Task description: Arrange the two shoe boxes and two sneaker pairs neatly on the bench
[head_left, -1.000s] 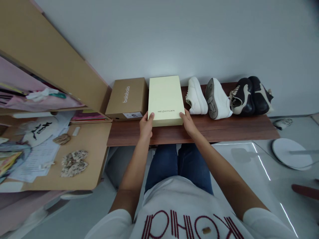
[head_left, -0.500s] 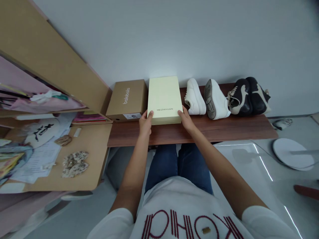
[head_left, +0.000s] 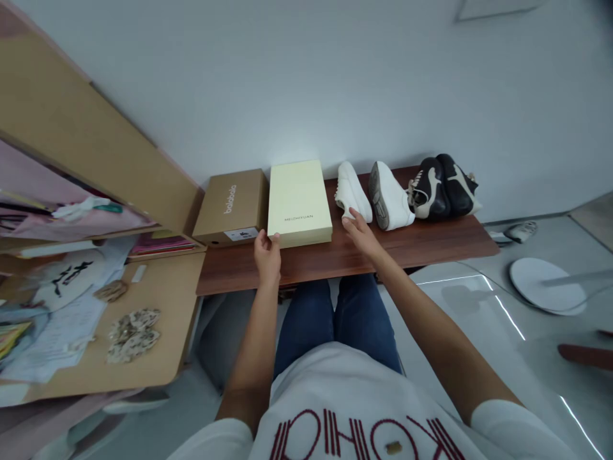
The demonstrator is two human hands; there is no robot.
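Yellow box (head_left: pixel 297 191), reading "MEIZHIYUAN": lying on the bench (head_left: pixel 306 263) between the "balabala" box (head_left: pixel 230 207) and a white shoe (head_left: pixel 353 190). Curling left hand (head_left: pixel 267 257) at its near-left corner, cannot tell whether gripping; extending right hand (head_left: pixel 361 233), released, at the shoe's near end.

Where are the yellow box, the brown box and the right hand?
Yellow box (head_left: pixel 299 195): head view, middle of the lid's top.
Brown box (head_left: pixel 234 206): head view, middle of the lid's top.
Right hand (head_left: pixel 363 236): head view, back of the hand.
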